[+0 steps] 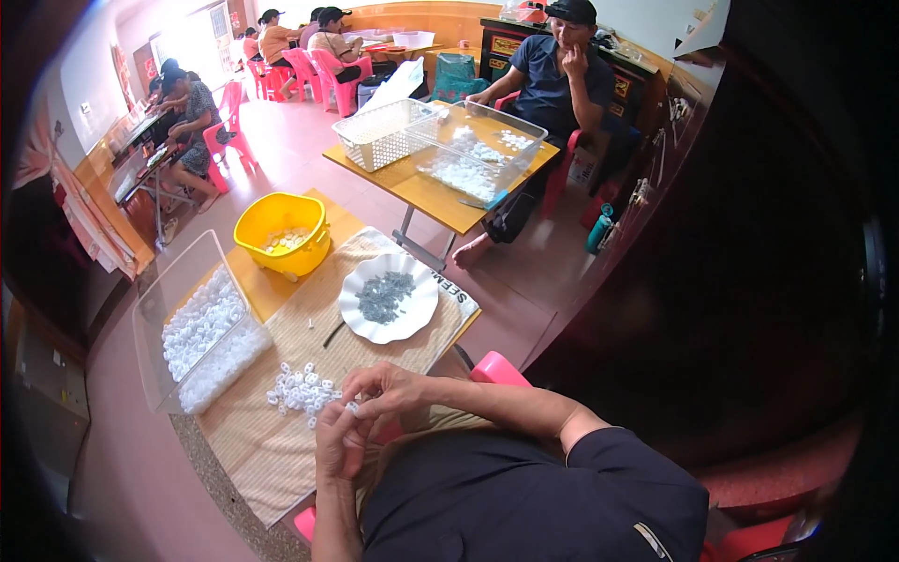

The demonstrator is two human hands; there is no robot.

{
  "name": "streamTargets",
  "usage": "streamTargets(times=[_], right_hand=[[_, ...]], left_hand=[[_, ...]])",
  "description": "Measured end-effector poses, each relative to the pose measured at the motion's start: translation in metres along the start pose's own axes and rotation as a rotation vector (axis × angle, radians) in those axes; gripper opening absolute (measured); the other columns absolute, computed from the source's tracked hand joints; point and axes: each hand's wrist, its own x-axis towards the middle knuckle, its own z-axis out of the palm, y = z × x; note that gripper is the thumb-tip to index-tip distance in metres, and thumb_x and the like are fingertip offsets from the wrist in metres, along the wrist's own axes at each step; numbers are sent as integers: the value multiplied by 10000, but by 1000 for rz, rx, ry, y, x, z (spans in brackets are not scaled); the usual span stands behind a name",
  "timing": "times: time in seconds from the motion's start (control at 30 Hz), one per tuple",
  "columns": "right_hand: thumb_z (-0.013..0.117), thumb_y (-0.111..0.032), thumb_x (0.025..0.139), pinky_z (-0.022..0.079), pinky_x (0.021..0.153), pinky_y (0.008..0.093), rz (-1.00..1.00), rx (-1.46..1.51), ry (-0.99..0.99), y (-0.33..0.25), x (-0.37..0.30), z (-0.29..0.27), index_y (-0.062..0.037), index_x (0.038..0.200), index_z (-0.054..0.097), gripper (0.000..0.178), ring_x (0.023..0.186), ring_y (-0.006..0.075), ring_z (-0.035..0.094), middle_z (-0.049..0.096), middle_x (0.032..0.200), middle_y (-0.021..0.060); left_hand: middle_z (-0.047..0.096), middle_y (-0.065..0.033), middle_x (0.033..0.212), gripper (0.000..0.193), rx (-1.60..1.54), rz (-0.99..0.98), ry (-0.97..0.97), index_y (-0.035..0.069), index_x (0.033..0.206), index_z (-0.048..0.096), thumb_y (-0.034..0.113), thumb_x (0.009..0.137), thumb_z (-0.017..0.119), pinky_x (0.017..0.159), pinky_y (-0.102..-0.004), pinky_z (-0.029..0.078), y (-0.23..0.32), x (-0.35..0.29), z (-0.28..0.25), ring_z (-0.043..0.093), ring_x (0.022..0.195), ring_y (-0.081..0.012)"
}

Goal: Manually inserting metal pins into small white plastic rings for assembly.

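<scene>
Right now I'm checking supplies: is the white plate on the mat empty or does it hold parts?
It holds parts: the white plate carries a heap of small grey pieces in its middle, with bare rim around them.

A coarse woven beige cloth (281,440) covers the wooden table (272,286), on it a glossy yellow plastic tub (281,229), a clear smooth plastic bin (192,328), a shiny white plate (389,300) of dull grey bits (382,296) and small white pieces (302,391), probably plastic.
</scene>
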Motion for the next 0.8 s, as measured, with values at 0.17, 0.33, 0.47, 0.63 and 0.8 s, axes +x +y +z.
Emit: streamTargets(times=[0.17, 0.33, 0.47, 0.63, 0.8], right_hand=[[692, -92, 852, 461, 724, 223, 3, -7, -2, 1, 0, 0, -17, 1079, 651, 243, 852, 84, 536, 541, 1086, 52], [694, -95, 850, 459, 726, 222, -4, -9, 2, 3, 0, -1, -22, 1077, 652, 242, 859, 85, 537, 542, 1087, 51], [696, -98, 849, 459, 726, 222, -7, -6, -3, 4, 1, -1, -26, 1074, 656, 239, 862, 83, 536, 541, 1087, 50], [695, -95, 849, 462, 720, 220, -7, -9, -3, 4, 1, -2, -27, 1077, 655, 241, 851, 80, 538, 540, 1085, 48], [694, -95, 850, 466, 716, 220, -5, 21, -2, 4, 0, -1, -28, 1080, 654, 242, 844, 81, 541, 540, 1084, 46]], left_hand=[[649, -94, 968, 81, 2, 7, -5, 44, 853, 568, 73, 889, 635, 827, -308, 564, 0, 0, 0, 654, 880, -181], [644, -93, 958, 73, 0, 0, -1, 48, 855, 565, 65, 891, 626, 837, -308, 558, 0, 0, 3, 650, 877, -179], [644, -155, 1005, 104, -31, 36, 3, 8, 892, 581, 77, 868, 656, 834, -348, 565, -3, 1, -4, 663, 897, -240], [645, -123, 982, 77, -17, 15, 5, 33, 874, 574, 67, 877, 643, 830, -323, 563, 0, 0, 1, 658, 884, -207], [653, -87, 956, 73, -7, 6, 10, 63, 856, 571, 63, 882, 639, 816, -297, 564, 1, -1, 4, 655, 866, -170]])
